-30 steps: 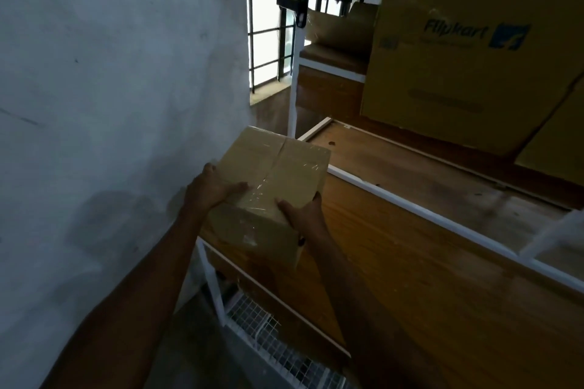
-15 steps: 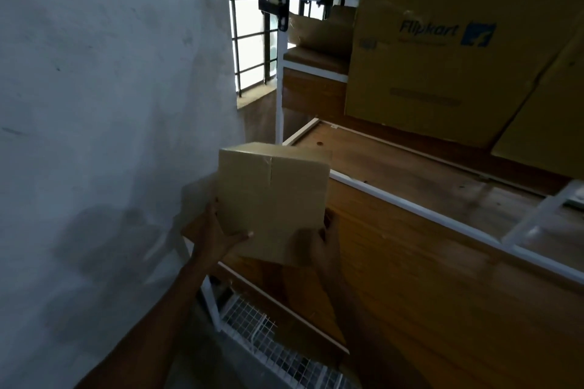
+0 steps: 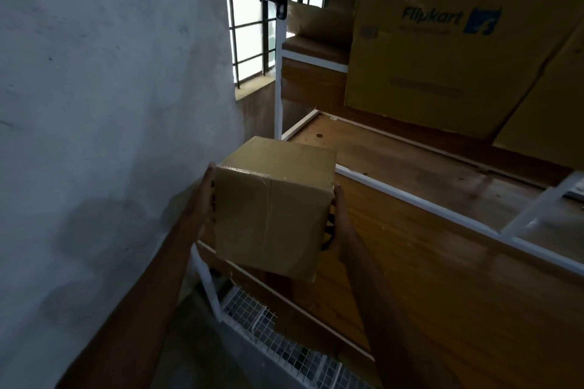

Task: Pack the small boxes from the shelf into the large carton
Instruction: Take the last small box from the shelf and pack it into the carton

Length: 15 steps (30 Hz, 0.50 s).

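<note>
A small taped cardboard box [image 3: 271, 208] hangs in front of me, held between both hands above the shelf's left end. My left hand [image 3: 207, 199] grips its left side and my right hand [image 3: 335, 221] grips its right side; most of each hand's fingers are hidden behind the box. A large Flipkart carton [image 3: 442, 41] stands on the wooden shelf [image 3: 410, 174] at the back right.
A grey wall [image 3: 110, 104] stands close on the left. A barred window [image 3: 249, 19] is behind the white shelf post [image 3: 278, 73]. A wire mesh rack [image 3: 284, 347] lies low in front. Another brown carton [image 3: 550, 110] leans at the far right.
The box has turned in my hands: its taped face now points toward me. Both hands moved from its near corners to its left and right sides, and the box rose slightly.
</note>
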Each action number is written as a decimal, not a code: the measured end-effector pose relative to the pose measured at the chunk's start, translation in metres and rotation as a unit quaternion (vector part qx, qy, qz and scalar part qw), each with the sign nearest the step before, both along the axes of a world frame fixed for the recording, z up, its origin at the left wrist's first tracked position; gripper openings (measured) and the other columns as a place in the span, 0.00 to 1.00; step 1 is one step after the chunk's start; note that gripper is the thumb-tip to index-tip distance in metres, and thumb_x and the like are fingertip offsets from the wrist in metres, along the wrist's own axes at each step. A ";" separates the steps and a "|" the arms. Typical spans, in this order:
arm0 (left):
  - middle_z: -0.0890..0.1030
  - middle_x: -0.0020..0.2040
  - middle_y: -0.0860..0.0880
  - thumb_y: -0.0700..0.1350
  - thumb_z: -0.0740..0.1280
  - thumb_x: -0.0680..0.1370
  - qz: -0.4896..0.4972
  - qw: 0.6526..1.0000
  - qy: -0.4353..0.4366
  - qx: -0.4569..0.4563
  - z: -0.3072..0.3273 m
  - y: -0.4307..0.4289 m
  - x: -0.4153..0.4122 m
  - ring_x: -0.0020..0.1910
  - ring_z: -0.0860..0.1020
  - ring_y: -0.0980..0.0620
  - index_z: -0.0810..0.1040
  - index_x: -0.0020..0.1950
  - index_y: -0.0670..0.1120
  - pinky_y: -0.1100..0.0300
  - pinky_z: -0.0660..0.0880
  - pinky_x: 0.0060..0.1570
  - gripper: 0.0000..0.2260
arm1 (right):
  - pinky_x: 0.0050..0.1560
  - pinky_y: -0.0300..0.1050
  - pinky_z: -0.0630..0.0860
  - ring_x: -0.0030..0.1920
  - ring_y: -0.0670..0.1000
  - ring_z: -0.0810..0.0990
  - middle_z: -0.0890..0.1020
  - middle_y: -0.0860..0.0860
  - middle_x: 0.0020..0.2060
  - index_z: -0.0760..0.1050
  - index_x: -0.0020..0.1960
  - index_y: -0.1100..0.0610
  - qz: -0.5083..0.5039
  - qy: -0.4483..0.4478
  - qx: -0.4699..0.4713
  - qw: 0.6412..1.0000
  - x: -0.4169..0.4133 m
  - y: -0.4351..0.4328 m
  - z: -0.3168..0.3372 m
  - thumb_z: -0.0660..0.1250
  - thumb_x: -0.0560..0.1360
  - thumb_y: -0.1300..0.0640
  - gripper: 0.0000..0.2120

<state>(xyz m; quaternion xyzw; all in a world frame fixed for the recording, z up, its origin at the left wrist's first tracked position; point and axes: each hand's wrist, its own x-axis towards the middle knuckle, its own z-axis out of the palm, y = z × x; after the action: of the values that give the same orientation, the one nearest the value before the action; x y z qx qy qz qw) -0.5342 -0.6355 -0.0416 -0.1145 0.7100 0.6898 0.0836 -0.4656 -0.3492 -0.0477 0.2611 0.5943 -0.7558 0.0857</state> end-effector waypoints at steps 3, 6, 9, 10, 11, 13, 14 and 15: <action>0.73 0.70 0.46 0.76 0.61 0.73 -0.040 0.998 -0.008 -0.037 0.020 0.003 -0.004 0.68 0.73 0.40 0.67 0.78 0.53 0.39 0.72 0.65 0.40 | 0.67 0.73 0.68 0.68 0.64 0.71 0.72 0.57 0.70 0.67 0.73 0.47 0.035 -0.020 0.003 0.999 -0.007 0.006 0.009 0.61 0.75 0.31 0.31; 0.77 0.64 0.44 0.66 0.67 0.77 -0.080 0.991 -0.046 -0.101 0.018 0.003 -0.007 0.61 0.77 0.39 0.73 0.68 0.53 0.37 0.75 0.63 0.25 | 0.66 0.72 0.70 0.64 0.61 0.73 0.72 0.57 0.70 0.59 0.78 0.47 0.065 -0.009 0.088 0.994 -0.010 -0.001 0.008 0.63 0.79 0.39 0.31; 0.80 0.61 0.44 0.57 0.67 0.81 -0.097 0.989 -0.019 -0.110 0.016 0.005 -0.003 0.56 0.79 0.41 0.74 0.67 0.52 0.42 0.78 0.59 0.17 | 0.61 0.66 0.75 0.64 0.60 0.75 0.72 0.54 0.70 0.54 0.80 0.43 0.066 0.033 0.113 0.991 -0.004 -0.007 0.000 0.64 0.80 0.41 0.33; 0.80 0.61 0.45 0.56 0.67 0.81 -0.099 0.990 -0.007 -0.104 0.015 0.004 -0.003 0.56 0.80 0.43 0.74 0.69 0.51 0.43 0.78 0.58 0.18 | 0.56 0.61 0.78 0.63 0.59 0.76 0.72 0.53 0.70 0.53 0.81 0.42 0.063 0.054 0.121 0.989 0.000 -0.006 -0.003 0.64 0.81 0.42 0.33; 0.80 0.62 0.46 0.55 0.68 0.81 -0.104 0.990 0.002 -0.097 0.014 0.003 -0.002 0.57 0.80 0.44 0.74 0.70 0.51 0.42 0.78 0.59 0.19 | 0.51 0.55 0.79 0.62 0.57 0.77 0.72 0.52 0.70 0.53 0.81 0.42 0.060 0.079 0.135 0.986 0.003 -0.004 -0.008 0.65 0.81 0.43 0.33; 0.81 0.63 0.48 0.50 0.68 0.82 -0.116 0.990 0.025 -0.073 0.007 0.001 -0.002 0.58 0.81 0.47 0.74 0.70 0.52 0.41 0.78 0.62 0.17 | 0.49 0.47 0.79 0.62 0.54 0.77 0.72 0.51 0.71 0.52 0.81 0.44 0.062 0.118 0.163 0.978 0.007 0.000 -0.018 0.67 0.78 0.41 0.38; 0.81 0.63 0.50 0.46 0.68 0.82 -0.131 0.989 0.041 -0.060 0.004 0.001 -0.001 0.57 0.82 0.49 0.74 0.71 0.52 0.43 0.78 0.63 0.17 | 0.52 0.50 0.81 0.64 0.54 0.77 0.70 0.51 0.72 0.51 0.82 0.43 0.066 0.130 0.176 0.974 0.009 0.003 -0.021 0.69 0.76 0.40 0.41; 0.81 0.63 0.52 0.43 0.69 0.82 -0.148 0.986 0.056 -0.055 -0.003 0.000 -0.001 0.56 0.81 0.49 0.72 0.74 0.52 0.46 0.77 0.62 0.21 | 0.57 0.55 0.81 0.66 0.54 0.75 0.68 0.49 0.73 0.49 0.82 0.42 0.069 0.144 0.193 0.968 0.010 0.005 -0.023 0.71 0.74 0.40 0.45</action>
<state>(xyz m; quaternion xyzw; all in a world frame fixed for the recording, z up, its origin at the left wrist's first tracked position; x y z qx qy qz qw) -0.5352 -0.6352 -0.0443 0.0262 0.7597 0.6348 0.1384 -0.4551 -0.3444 -0.0705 0.1197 0.7515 -0.6488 -0.0009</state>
